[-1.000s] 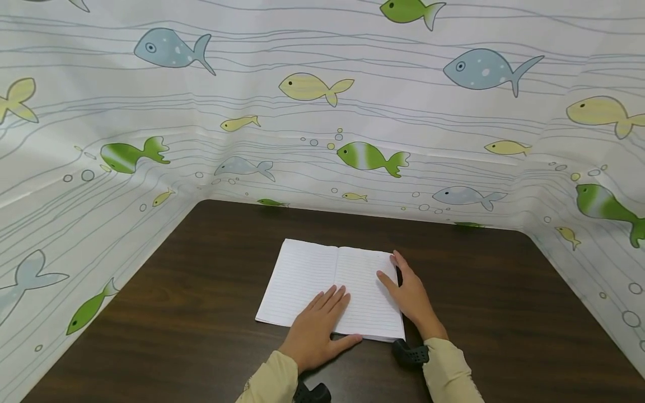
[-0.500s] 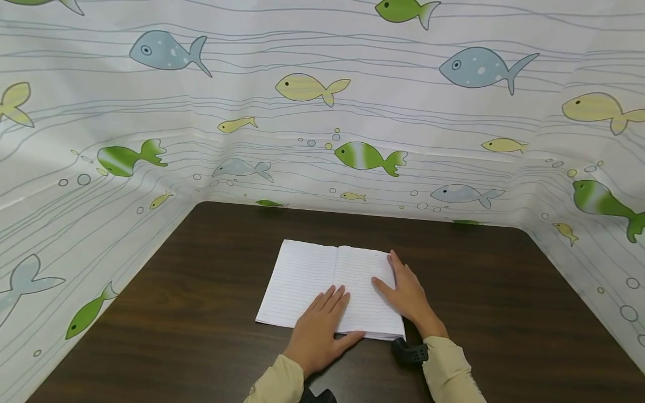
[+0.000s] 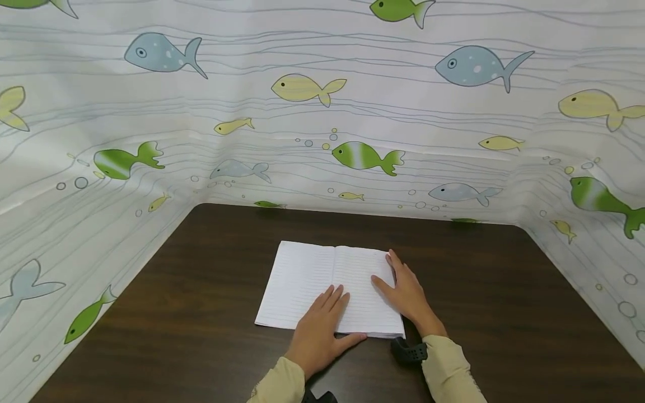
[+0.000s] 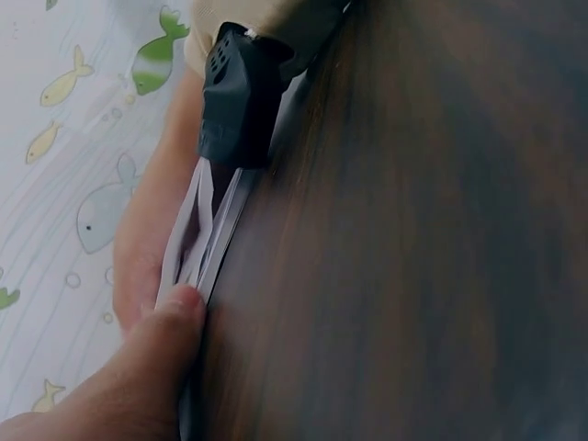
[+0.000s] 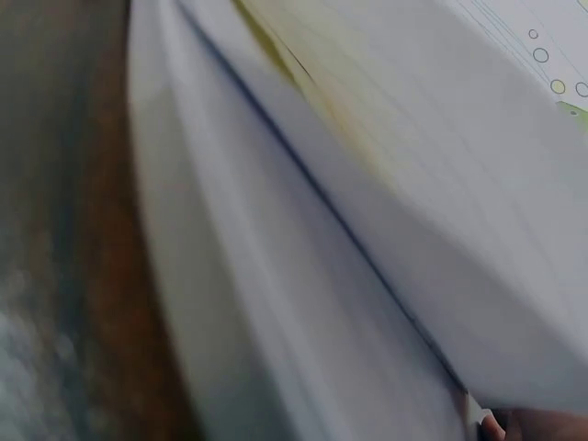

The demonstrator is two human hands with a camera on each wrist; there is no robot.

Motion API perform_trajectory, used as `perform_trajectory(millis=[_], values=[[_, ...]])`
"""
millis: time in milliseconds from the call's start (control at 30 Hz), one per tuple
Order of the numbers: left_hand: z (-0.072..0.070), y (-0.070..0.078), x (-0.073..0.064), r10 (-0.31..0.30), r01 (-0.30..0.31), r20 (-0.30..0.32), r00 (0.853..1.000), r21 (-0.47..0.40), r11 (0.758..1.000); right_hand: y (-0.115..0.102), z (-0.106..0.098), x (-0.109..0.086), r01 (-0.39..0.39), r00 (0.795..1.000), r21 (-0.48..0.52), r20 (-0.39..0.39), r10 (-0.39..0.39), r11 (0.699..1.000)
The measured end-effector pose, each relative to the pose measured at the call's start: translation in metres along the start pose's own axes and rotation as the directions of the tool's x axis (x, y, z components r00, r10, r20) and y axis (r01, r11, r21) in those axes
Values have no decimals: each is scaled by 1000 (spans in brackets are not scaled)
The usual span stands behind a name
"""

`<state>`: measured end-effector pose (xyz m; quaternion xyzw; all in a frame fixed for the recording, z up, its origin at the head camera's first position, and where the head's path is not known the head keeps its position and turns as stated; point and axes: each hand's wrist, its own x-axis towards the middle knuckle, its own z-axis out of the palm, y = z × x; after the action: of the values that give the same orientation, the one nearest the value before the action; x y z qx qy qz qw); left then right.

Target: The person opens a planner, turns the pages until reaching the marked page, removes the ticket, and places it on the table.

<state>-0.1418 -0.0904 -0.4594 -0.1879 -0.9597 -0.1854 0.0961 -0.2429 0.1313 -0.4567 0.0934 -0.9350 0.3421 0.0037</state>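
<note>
An open lined notebook [image 3: 302,280] lies on the dark wooden table. My left hand [image 3: 318,333] rests flat across its lower middle, fingers straight and thumb spread along the near edge. In the left wrist view, the left thumb [image 4: 163,344] lies against the notebook's edge, where some pages [image 4: 195,216] stand apart. My right hand [image 3: 409,291] grips the right-hand edge, its thumb on top of the page and the index finger along the far corner. Up close in the right wrist view, the page edges [image 5: 303,239] part, with fingers at the lower right corner; the undersides of the fingers are hidden.
The brown table [image 3: 176,313] spreads out on both sides of the notebook. White sheeting [image 3: 302,45] printed with fish encloses it at the back and sides. A black wrist device [image 3: 409,352] sits at the right wrist, beside the notebook's near corner.
My right thumb has slid slightly left on the page, and the pages at the near right corner are a little more parted. My left hand has shifted slightly right at the wrist.
</note>
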Motion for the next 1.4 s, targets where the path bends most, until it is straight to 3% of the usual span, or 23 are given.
perform_trajectory(millis=[467,733,933,1267,1400], values=[[5,3,-3,4,-4,-30,1000,12,1000,3,-1,-2,17,999,-30,35,-16,999],[5,2,-3,-64,61,-39,997,-75,995,2,0,-3,12,998,68,65,-17,998],[4,2,-2,-65,60,-74,995,-76,995,1,2,-2,49,997,151,44,-57,987],[2,1,-3,-80,70,-62,995,-160,985,1,5,0,85,996,192,20,-90,978],[2,1,-2,-80,57,-109,991,-196,979,1,4,-1,71,997,274,-4,-73,959]])
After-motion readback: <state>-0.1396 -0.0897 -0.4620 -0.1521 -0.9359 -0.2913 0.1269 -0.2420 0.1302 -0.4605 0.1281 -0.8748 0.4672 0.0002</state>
